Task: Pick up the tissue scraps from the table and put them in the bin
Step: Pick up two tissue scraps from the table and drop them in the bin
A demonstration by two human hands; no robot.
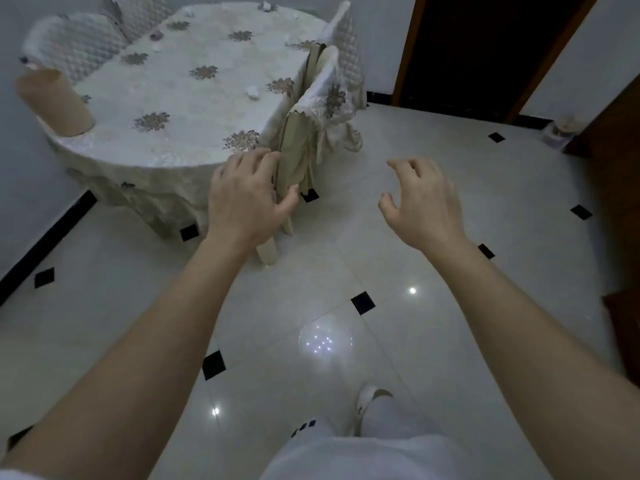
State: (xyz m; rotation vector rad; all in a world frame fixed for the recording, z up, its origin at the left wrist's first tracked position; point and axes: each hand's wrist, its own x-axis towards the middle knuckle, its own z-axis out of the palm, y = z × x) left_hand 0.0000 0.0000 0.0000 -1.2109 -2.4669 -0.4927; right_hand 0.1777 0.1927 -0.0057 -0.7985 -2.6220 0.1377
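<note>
Small white tissue scraps lie on the table [194,109], which has an embroidered cream cloth: one scrap [253,93] near the right edge, another [156,47] further back, and one [266,6] at the far end. My left hand [244,199] hangs in front of the table's near corner, fingers relaxed, holding nothing. My right hand [420,202] is out over the floor with loosely curled fingers, empty. A small bin [560,133] stands on the floor at the far right by the door frame.
Covered chairs stand around the table: one [311,133] right beside my left hand, another [344,50] behind it, and two [79,43] on the far left. A tan cylinder [52,98] stands at the table's left edge. Glossy tiled floor [346,271] spreads ahead; a dark doorway [485,46] is beyond.
</note>
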